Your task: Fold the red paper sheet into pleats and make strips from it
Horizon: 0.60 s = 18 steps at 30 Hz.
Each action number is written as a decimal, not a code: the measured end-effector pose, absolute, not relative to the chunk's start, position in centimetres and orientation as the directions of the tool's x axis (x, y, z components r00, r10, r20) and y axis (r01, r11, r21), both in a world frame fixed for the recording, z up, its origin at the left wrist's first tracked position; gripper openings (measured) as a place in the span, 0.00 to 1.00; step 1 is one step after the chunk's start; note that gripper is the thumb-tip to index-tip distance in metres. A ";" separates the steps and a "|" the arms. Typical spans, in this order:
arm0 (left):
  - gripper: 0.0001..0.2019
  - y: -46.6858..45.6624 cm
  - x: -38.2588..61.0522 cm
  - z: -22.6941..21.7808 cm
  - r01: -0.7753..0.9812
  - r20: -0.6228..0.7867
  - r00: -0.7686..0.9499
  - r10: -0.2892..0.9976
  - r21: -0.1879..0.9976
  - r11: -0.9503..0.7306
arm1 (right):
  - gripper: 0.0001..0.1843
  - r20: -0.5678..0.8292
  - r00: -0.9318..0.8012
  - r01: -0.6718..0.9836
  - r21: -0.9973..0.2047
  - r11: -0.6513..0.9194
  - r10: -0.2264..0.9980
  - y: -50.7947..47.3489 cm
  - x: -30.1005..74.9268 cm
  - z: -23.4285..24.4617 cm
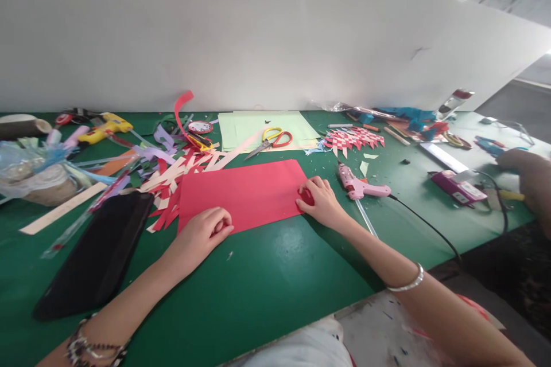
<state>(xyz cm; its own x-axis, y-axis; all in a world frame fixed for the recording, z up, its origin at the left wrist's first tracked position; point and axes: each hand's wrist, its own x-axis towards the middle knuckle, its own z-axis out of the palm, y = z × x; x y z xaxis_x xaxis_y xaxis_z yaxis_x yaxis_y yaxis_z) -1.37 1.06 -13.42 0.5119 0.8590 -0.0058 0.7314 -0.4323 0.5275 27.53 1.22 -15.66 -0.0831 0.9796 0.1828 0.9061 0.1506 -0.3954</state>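
While both hands (pixel 206 232) (pixel 319 200) touch red paper (pixel 249 190), tabletop (pixel 258 287) fronts its near edge.

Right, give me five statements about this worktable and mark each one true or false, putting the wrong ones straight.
1. The left hand and the right hand are both at the red sheet. True.
2. The scissors lie on top of the red sheet. False: they lie beyond it, mostly over the pale green sheets.
3. The pink glue gun lies to the right of the red sheet. True.
4. The black case lies between the two hands. False: it lies to the left of the left hand.
5. A silvery bangle circles the right arm. True.
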 end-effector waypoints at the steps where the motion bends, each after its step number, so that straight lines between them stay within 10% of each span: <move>1: 0.11 1.1 -1.4 -13.5 0.731 -0.008 0.512 0.859 0.529 -0.431 | 0.06 0.186 -0.091 0.897 -0.412 0.161 0.978 1.2 27.7 -15.7; 18: 0.09 1.1 -1.5 -13.6 0.727 0.005 0.527 0.850 0.515 -0.454 | 0.23 0.310 -0.118 0.874 -0.418 0.247 0.943 0.4 29.7 -16.0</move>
